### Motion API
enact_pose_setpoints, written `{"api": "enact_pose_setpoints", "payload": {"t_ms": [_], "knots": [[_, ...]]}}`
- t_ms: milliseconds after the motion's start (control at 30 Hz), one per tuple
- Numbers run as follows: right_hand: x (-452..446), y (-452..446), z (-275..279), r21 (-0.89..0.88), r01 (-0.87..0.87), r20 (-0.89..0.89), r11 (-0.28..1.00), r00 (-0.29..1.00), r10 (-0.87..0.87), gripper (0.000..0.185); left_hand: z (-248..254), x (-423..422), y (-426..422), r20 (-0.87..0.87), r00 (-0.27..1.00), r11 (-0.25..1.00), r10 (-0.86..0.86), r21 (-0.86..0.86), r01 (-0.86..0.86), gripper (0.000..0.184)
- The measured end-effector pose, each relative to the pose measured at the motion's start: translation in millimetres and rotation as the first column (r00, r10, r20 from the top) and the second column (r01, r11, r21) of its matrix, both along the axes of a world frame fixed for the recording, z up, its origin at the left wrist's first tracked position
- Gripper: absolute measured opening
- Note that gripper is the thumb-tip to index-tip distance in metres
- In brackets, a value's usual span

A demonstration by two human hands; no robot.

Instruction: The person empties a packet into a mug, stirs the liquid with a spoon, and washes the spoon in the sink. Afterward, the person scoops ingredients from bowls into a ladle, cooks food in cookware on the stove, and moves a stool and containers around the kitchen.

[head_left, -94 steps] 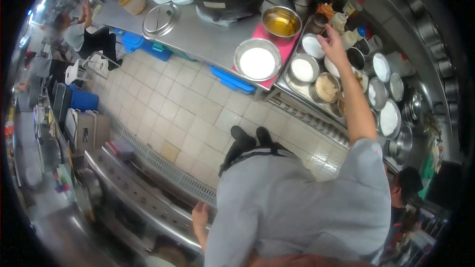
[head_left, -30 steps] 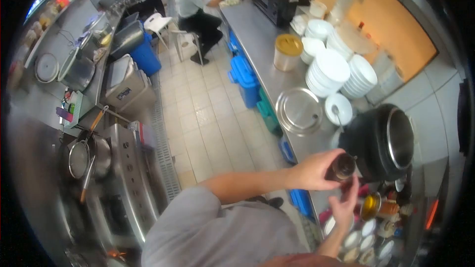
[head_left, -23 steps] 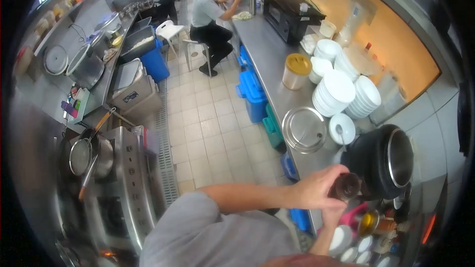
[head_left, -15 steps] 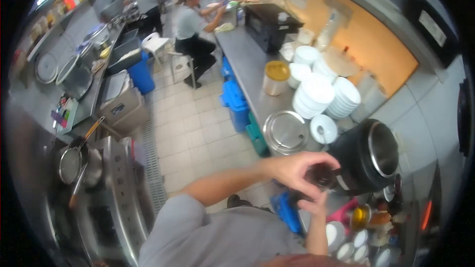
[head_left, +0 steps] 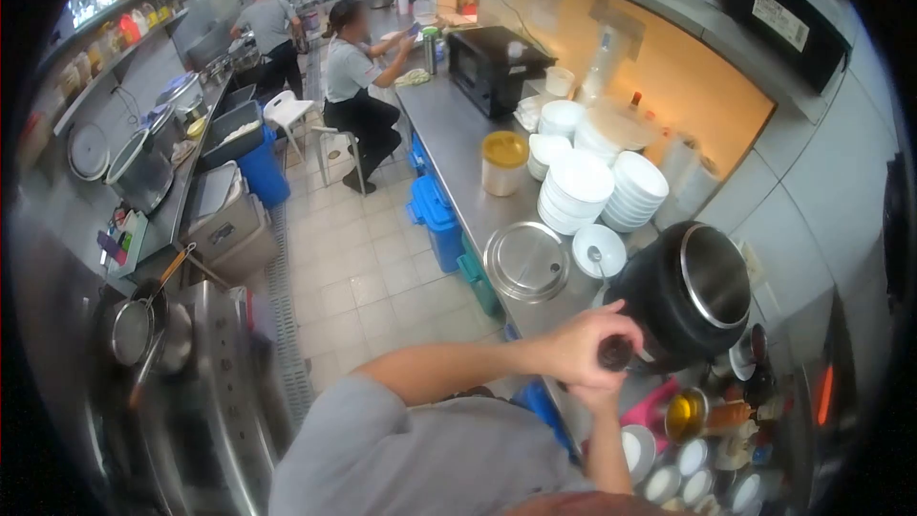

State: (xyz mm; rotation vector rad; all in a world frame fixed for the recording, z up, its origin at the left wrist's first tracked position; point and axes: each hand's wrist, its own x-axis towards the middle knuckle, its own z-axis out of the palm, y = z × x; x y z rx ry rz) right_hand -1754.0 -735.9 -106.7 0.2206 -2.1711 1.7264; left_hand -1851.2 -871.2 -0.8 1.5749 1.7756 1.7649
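My left hand (head_left: 585, 349) reaches across my body, its fingers wrapped around a dark, round-topped container (head_left: 614, 354). Only the container's round end shows clearly; its exact kind cannot be made out. Right below, my right hand (head_left: 600, 397) is closed against the container's lower side, its fingers partly hidden by my left hand. Just beyond both hands stands a big black pot with a steel-rimmed opening (head_left: 714, 275). A white bowl (head_left: 599, 250) with a spoon in it sits beside the pot, near a round steel lid (head_left: 526, 262).
White bowls (head_left: 576, 189) are stacked behind, near a yellow-lidded tub (head_left: 503, 162) and a black oven (head_left: 497, 69). Small bowls (head_left: 662, 483) and an amber-filled container (head_left: 686, 415) lie at lower right. One person (head_left: 355, 86) sits by the counter; another (head_left: 267, 33) stands farther back.
My hands have drawn closer together around the dark container; my right fingers, spread apart earlier, are now closed in. The whole view has shifted slightly. The seated person stays seated.
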Motion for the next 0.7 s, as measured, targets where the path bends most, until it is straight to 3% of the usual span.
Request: {"api": "enact_pose_setpoints", "payload": {"t_ms": [67,167,200,233,300,333,367,400,433,467,500,533,700], "knots": [[-0.5,7.8,-17.4,-0.039,0.126,0.010,0.991,0.992,-0.125,0.081,-10.3,13.6,17.0,0.070,0.973,0.974,0.220,0.035,-0.222,0.043],[-1.9,10.8,-24.5,-0.087,0.307,0.032,0.948,0.952,-0.306,0.074,-14.9,18.1,29.7,0.178,0.969,0.984,0.174,-0.063,-0.165,0.049],[2.4,11.9,-20.7,0.004,0.332,-0.068,0.943,0.941,-0.331,0.069,-19.4,12.2,29.6,0.115,0.987,0.991,0.115,-0.078,-0.106,0.055],[7.6,13.5,-20.6,0.007,0.319,-0.058,0.948,0.946,-0.318,0.069,-19.4,2.8,29.0,0.126,0.984,0.990,0.128,-0.079,-0.119,0.055],[20.0,16.2,-27.5,-0.084,0.325,-0.045,0.942,0.943,-0.329,0.073,-14.3,-20.6,27.1,-0.193,0.955,0.970,-0.225,-0.139,0.200,0.061],[25.0,19.6,-38.6,-0.087,0.308,-0.037,0.948,0.949,-0.312,0.073,-11.9,-26.3,31.6,-0.295,0.900,0.939,-0.320,-0.225,0.260,0.054],[29.6,24.8,-56.4,-0.046,0.350,0.015,0.935,0.937,-0.350,0.077,-13.0,-25.9,42.1,-0.290,0.911,0.945,-0.293,-0.230,0.231,0.054],[33.7,25.7,-73.3,-0.006,0.369,0.061,0.929,0.928,-0.368,0.081,-15.2,-25.7,53.5,-0.404,0.787,0.854,-0.466,-0.438,0.281,0.051],[40.6,23.4,-90.7,-0.103,0.410,0.207,0.906,0.900,-0.383,0.088,-17.0,-30.3,57.7,-0.447,0.642,0.722,-0.622,-0.645,0.251,0.047],[42.1,15.1,-79.5,-0.233,0.355,0.275,0.906,0.917,-0.289,0.088,-23.7,-29.1,63.3,-0.460,0.604,0.699,-0.651,-0.673,0.241,0.044],[40.4,28.6,-123.3,-0.325,0.309,0.226,0.894,0.943,-0.243,0.086,-33.1,-24.2,68.9,-0.466,0.559,0.671,-0.686,-0.702,0.239,0.042],[43.2,33.6,-140.1,-0.219,0.312,0.199,0.925,0.942,-0.271,0.080,-40.8,-20.5,68.2,-0.485,0.562,0.659,-0.670,-0.737,0.150,0.039],[45.0,33.4,-153.1,-0.093,0.326,0.220,0.941,0.928,-0.300,0.070,-52.7,2.4,64.7,-0.534,0.562,0.596,-0.631,-0.798,-0.089,0.035]]}}
